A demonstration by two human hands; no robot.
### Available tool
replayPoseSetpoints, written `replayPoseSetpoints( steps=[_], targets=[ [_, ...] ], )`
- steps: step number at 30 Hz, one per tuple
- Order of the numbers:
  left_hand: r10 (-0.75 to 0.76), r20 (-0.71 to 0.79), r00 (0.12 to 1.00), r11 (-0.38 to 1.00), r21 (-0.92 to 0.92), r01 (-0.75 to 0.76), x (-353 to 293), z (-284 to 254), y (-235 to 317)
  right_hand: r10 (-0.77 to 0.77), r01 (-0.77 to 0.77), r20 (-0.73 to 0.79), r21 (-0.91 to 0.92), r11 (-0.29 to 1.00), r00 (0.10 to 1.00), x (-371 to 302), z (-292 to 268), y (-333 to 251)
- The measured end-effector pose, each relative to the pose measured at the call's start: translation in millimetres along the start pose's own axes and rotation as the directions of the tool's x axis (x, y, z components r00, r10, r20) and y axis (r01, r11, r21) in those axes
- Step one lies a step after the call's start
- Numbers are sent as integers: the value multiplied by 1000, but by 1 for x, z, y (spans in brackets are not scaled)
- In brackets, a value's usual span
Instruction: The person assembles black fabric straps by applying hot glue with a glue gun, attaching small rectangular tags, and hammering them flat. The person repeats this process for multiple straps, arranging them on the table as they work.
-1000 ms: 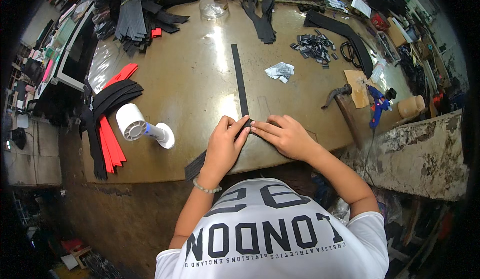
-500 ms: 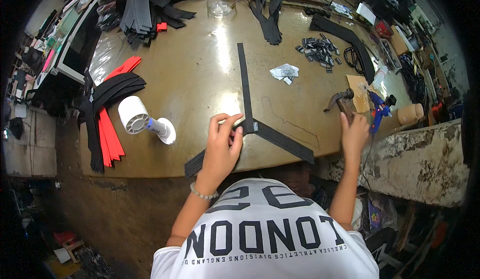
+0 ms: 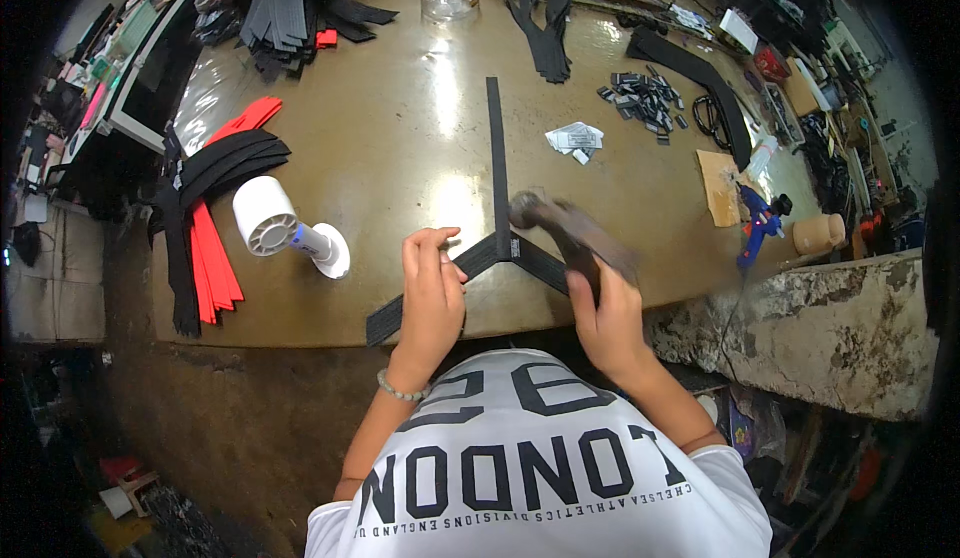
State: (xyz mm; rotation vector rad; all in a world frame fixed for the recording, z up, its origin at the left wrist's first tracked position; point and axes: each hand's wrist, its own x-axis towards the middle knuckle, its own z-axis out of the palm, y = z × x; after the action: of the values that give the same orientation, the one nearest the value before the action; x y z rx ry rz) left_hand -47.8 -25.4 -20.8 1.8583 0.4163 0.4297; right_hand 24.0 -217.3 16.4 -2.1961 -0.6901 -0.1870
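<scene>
A Y-shaped piece of black webbing strap (image 3: 497, 163) lies on the table in front of me, one arm pointing away and two angling toward me. A small pale label sits near its joint (image 3: 515, 248). My right hand (image 3: 612, 323) is closed round the handle of a hammer (image 3: 573, 238), blurred by motion. The hammer head is beside the strap, just above the joint. My left hand (image 3: 432, 283) is over the left arm of the strap, fingers bent and partly apart, with nothing visible in them. Part of that arm is hidden beneath it.
A white handheld fan (image 3: 266, 220) stands at left beside black and red straps (image 3: 225, 158). Small dark buckles (image 3: 643, 101), paper labels (image 3: 575, 138) and a blue glue gun (image 3: 762, 220) lie to the right. A clear round container (image 3: 450, 3) and strap bundles (image 3: 275, 18) are at the back.
My right hand has brought the hammer left from the table's right side to the strap joint. My left hand has drawn slightly back from the joint; the whole view has shifted a little.
</scene>
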Motion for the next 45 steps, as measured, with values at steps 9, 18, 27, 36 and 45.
replayPoseSetpoints(
  steps=[9, 18, 27, 36, 45],
  targets=[
    [169, 194, 966, 866, 439, -239, 4, 0, 13, 172, -175, -38, -336, 925, 984, -1, -24, 49],
    [211, 189, 959, 971, 71, -228, 20, -7, 33, 111, -115, 78, 42, 993, 991, 42, -23, 66],
    [-5, 196, 981, 1000, -24, 10, -7, 7, 44, 18, -403, 655, 443, 801, 755, 80, 49, 37],
    [-7, 203, 979, 992, 126, -19, 26, 1, 26, 90, -780, 891, 336, 527, 444, 106, 44, 43],
    [223, -20, 975, 906, 372, -200, 24, 21, -2, -301, 126, 383, 420, 899, 873, 80, 14, 19]
  ],
)
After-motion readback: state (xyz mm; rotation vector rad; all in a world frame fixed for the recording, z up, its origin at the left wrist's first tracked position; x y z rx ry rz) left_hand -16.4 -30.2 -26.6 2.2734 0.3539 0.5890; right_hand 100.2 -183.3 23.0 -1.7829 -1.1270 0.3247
